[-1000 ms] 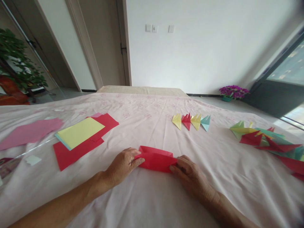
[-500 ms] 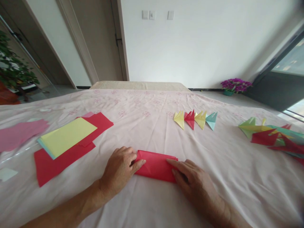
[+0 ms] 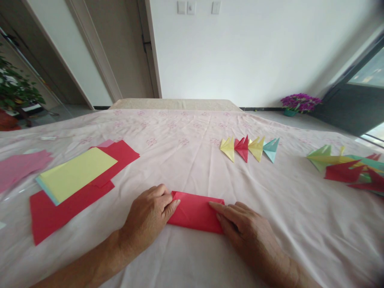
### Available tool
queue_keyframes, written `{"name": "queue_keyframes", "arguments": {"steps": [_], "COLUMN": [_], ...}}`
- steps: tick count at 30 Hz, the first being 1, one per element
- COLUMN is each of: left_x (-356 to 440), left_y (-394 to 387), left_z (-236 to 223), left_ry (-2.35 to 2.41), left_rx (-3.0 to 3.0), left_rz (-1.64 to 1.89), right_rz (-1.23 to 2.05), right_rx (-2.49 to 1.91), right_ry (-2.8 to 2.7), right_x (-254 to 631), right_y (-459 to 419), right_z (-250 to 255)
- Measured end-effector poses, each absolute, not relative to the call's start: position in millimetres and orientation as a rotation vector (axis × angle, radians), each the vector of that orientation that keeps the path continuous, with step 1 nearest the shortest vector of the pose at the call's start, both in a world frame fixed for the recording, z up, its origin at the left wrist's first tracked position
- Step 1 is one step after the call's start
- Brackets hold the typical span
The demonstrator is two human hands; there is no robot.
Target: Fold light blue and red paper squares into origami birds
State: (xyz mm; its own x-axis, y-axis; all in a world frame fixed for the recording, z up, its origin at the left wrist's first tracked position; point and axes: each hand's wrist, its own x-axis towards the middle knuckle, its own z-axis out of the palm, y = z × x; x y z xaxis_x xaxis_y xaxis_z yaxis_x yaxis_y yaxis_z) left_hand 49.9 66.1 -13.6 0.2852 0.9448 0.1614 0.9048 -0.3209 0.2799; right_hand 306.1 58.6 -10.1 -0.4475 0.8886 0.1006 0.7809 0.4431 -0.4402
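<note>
A folded red paper (image 3: 195,212) lies flat on the cloth in front of me, a long strip with creases and a small folded flap at its upper left corner. My left hand (image 3: 153,208) grips its left end, thumb on top and the other fingers curled at the far edge. At the right end, my right hand (image 3: 244,224) pinches the paper, its index finger on top near the upper corner and the thumb by the right edge. The undersides of both hands are hidden.
Sheets of yellow paper (image 3: 79,172) and red paper (image 3: 60,218) lie to the left, with pink paper (image 3: 22,168) beyond. Several small folded paper pieces (image 3: 241,149) stand in a row at the right. More folded shapes (image 3: 345,172) pile up on the far right of the tablecloth (image 3: 180,160).
The view has shifted slightly. Both hands stay on the red paper in nearly the same grip, and its far right edge looks more even.
</note>
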Motion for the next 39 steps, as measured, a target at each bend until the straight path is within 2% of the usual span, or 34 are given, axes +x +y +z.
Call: {"name": "queue_keyframes", "arguments": {"steps": [39], "left_x": [53.0], "left_y": [69.1], "left_z": [-11.5], "left_ry": [1.789], "left_rx": [2.449], "left_rz": [0.394], "right_rz": [0.337], "right_rx": [-1.389], "right_ry": [-2.446], "right_x": [302.4], "right_y": [60.9], "right_z": [-7.1]}}
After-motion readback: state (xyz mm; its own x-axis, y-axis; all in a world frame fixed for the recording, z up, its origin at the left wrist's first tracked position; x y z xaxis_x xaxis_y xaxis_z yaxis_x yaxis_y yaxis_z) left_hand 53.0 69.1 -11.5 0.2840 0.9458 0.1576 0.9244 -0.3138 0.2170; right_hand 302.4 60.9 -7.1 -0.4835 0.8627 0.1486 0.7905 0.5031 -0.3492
